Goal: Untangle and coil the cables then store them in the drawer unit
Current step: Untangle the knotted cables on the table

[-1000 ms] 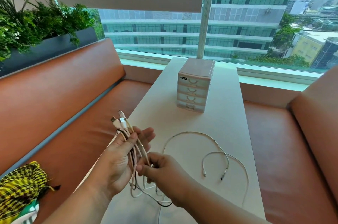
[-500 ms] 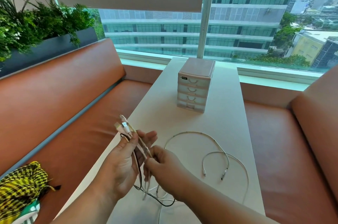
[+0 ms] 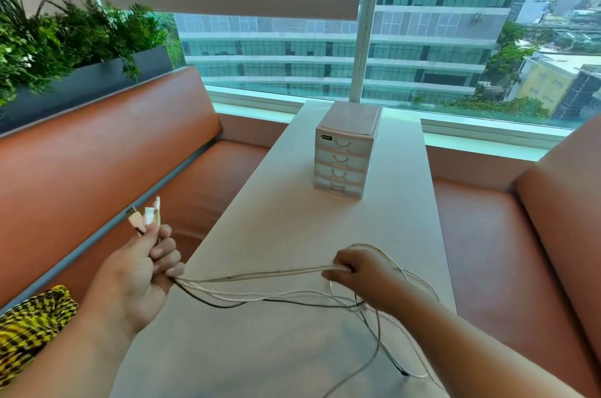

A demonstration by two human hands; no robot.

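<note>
A yellow-and-black patterned cloth (image 3: 32, 316) lies at 8 o'clock on the orange seat (image 3: 97, 170), with a planter (image 3: 81, 85) of green leaves behind the backrest at 10 o'clock. The left hand (image 3: 143, 270) is clamped in a fist around the cables (image 3: 260, 274), off the bench's left edge. Their plug ends (image 3: 146, 217) stick up out of the fist toward 11 o'clock. The cables stretch toward 3 o'clock above the bench (image 3: 292, 228) to the right hand (image 3: 361, 270), whose fingers are curled around the pale strands. One black cable (image 3: 211, 301) sags beneath them, and loose lengths trail toward 5 o'clock onto the bench. The drawer unit (image 3: 344, 153) stands at 12 o'clock, well apart from both hands, with its drawers closed.
</note>
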